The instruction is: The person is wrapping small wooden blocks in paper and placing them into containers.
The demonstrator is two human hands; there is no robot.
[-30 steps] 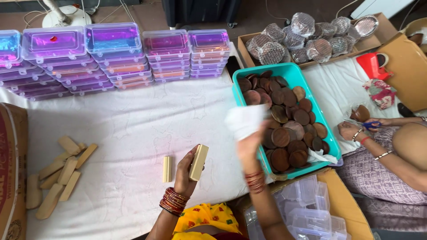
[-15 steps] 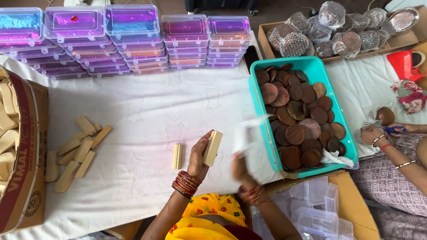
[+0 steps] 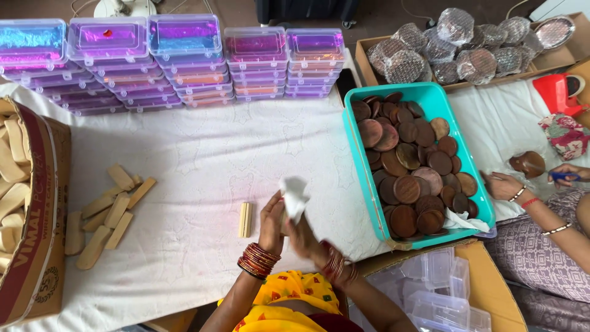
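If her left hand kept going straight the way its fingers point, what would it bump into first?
The left hand points up the white cloth. The way looks free until the stacked clear plastic boxes at the far edge, though depth is hard to judge.

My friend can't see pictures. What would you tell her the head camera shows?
Two hands, the left hand and right hand, hold a white cloth together over a white-covered table. A small wooden block lies just left of them, and a teal tray of round brown discs sits to the right. Stacks of clear plastic boxes line the far edge.
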